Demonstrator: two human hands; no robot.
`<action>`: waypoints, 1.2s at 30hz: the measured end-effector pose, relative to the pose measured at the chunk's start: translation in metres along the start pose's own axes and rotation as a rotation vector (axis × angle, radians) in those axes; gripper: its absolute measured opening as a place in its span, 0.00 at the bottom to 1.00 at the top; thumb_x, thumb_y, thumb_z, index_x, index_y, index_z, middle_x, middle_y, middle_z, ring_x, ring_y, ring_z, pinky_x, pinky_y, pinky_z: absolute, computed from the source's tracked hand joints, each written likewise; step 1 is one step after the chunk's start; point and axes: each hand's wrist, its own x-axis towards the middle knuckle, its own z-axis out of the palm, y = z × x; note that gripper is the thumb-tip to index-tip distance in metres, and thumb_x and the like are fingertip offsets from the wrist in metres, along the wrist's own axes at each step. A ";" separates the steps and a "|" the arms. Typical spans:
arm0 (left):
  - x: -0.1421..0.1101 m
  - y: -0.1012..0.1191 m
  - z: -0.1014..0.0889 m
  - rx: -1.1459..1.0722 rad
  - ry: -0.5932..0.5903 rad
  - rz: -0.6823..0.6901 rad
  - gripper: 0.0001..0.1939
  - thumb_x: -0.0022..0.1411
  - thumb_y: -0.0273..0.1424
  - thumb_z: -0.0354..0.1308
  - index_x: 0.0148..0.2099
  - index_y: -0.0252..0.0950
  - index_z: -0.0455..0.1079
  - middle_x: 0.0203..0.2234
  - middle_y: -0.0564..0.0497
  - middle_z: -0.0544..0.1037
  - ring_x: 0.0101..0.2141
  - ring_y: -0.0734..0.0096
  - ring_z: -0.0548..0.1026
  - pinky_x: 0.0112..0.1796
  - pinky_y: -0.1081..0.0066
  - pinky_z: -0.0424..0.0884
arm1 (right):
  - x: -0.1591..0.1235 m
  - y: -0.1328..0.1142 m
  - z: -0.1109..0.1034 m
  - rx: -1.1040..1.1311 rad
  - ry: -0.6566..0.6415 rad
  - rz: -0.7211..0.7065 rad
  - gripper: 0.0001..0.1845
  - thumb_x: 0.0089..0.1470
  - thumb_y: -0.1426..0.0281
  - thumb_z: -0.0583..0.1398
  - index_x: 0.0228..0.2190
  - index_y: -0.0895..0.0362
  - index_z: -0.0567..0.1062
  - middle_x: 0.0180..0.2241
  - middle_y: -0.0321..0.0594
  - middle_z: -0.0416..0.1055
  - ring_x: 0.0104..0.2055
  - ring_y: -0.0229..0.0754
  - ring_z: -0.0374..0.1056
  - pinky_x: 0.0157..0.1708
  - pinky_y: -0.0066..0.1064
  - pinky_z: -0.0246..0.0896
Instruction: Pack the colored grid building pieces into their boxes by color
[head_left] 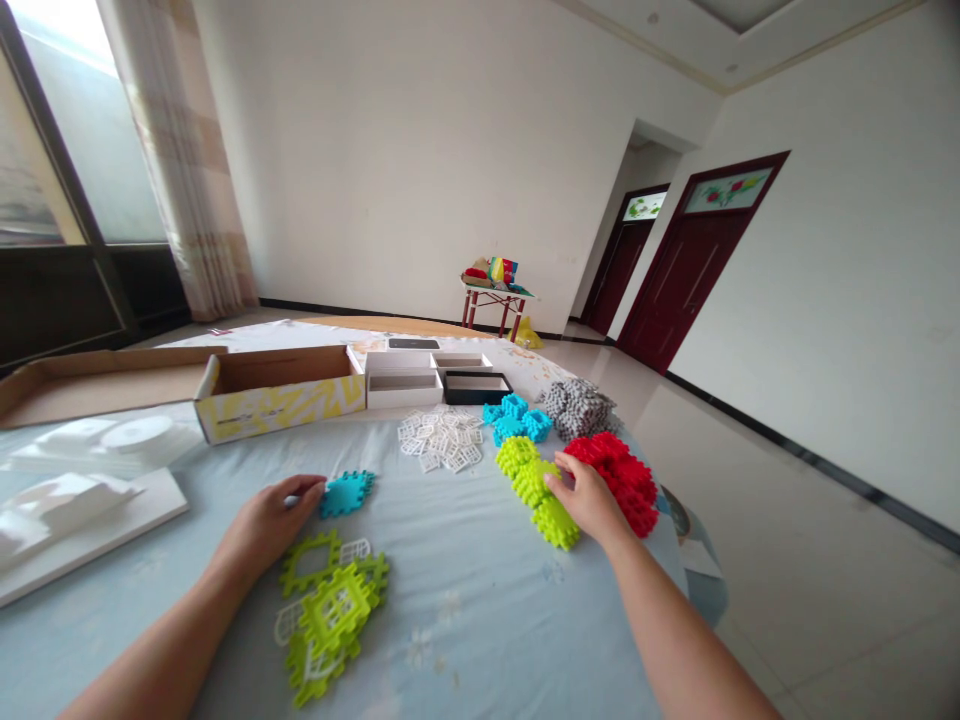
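Observation:
At left of centre, my left hand [283,510] has its fingers curled at the near-left edge of a blue interlocking building tile [349,493]. Just below it lies a loose group of lime-green notched tiles [330,610], some fitted with white lattice window pieces [355,551]. My right hand [592,500] reaches over a row of stacked lime-green tiles [532,482]. Its thumb and fingertips close on the right side of the middle stack; the exact grip is partly hidden. Against that hand's far side sits a heap of red tiles [619,485].
Blue tiles [514,418], grey tiles [581,405] and white window pieces [442,440] lie in piles beyond. Farther back are small white boxes [405,388], a black box [478,388] and an open yellow-white carton [281,400]. White moulded foam [90,510] lies left. The round table's edge curves at right.

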 end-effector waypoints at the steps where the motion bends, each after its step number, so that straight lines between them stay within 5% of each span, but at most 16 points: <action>1: -0.001 0.000 0.000 -0.002 0.000 0.003 0.21 0.52 0.47 0.49 0.39 0.41 0.74 0.30 0.54 0.80 0.31 0.65 0.76 0.32 0.75 0.68 | 0.000 0.000 0.001 -0.004 -0.017 -0.008 0.25 0.50 0.62 0.55 0.48 0.61 0.66 0.44 0.51 0.71 0.47 0.47 0.66 0.48 0.42 0.60; 7: -0.003 0.001 0.000 -0.014 0.002 0.006 0.21 0.53 0.46 0.48 0.39 0.39 0.74 0.30 0.52 0.80 0.31 0.65 0.76 0.32 0.74 0.67 | 0.000 -0.016 -0.003 -0.041 0.071 -0.077 0.24 0.52 0.64 0.53 0.48 0.62 0.67 0.45 0.52 0.69 0.49 0.49 0.64 0.49 0.43 0.59; 11: -0.005 0.003 0.002 -0.021 0.005 0.006 0.21 0.53 0.46 0.47 0.39 0.40 0.73 0.31 0.53 0.80 0.32 0.66 0.75 0.34 0.74 0.67 | -0.007 -0.054 -0.002 0.022 0.122 -0.159 0.20 0.52 0.64 0.53 0.45 0.60 0.69 0.43 0.50 0.70 0.48 0.48 0.64 0.48 0.43 0.58; 17: -0.008 0.007 0.001 -0.028 0.010 0.005 0.20 0.54 0.44 0.47 0.40 0.39 0.73 0.32 0.52 0.79 0.32 0.66 0.75 0.34 0.73 0.67 | -0.035 -0.143 0.029 0.271 -0.327 -0.455 0.16 0.50 0.69 0.57 0.43 0.57 0.71 0.42 0.43 0.71 0.46 0.42 0.64 0.49 0.35 0.57; 22: -0.010 0.008 0.001 -0.033 0.015 0.026 0.20 0.55 0.44 0.47 0.39 0.38 0.73 0.31 0.51 0.79 0.32 0.66 0.75 0.34 0.73 0.67 | -0.052 -0.184 0.058 0.335 -0.568 -0.641 0.32 0.42 0.63 0.64 0.50 0.55 0.66 0.51 0.42 0.65 0.53 0.43 0.58 0.53 0.36 0.50; 24: -0.010 0.008 0.001 -0.035 0.019 0.031 0.20 0.55 0.43 0.47 0.40 0.38 0.73 0.31 0.51 0.79 0.33 0.66 0.75 0.35 0.73 0.67 | -0.055 -0.190 0.066 0.344 -0.612 -0.703 0.36 0.41 0.60 0.65 0.52 0.54 0.63 0.53 0.41 0.63 0.55 0.44 0.55 0.54 0.36 0.47; 27: -0.010 0.007 0.002 -0.033 0.024 0.031 0.20 0.55 0.43 0.47 0.40 0.38 0.73 0.32 0.50 0.79 0.33 0.66 0.75 0.35 0.73 0.67 | -0.058 -0.194 0.071 0.362 -0.615 -0.718 0.28 0.44 0.59 0.63 0.48 0.53 0.68 0.50 0.40 0.67 0.54 0.42 0.58 0.53 0.35 0.47; 32: -0.010 0.006 0.002 -0.033 0.023 0.034 0.20 0.55 0.43 0.47 0.40 0.39 0.73 0.32 0.51 0.79 0.34 0.65 0.75 0.34 0.72 0.67 | -0.053 -0.185 0.057 0.392 -0.518 -0.570 0.14 0.52 0.58 0.57 0.37 0.53 0.74 0.38 0.39 0.73 0.47 0.39 0.64 0.49 0.33 0.53; 36: -0.010 0.005 0.002 -0.031 0.018 0.031 0.19 0.55 0.43 0.47 0.40 0.39 0.73 0.32 0.51 0.79 0.33 0.65 0.75 0.34 0.72 0.67 | -0.041 -0.166 0.051 0.373 -0.414 -0.466 0.17 0.58 0.62 0.50 0.32 0.56 0.75 0.34 0.41 0.73 0.43 0.40 0.66 0.45 0.31 0.58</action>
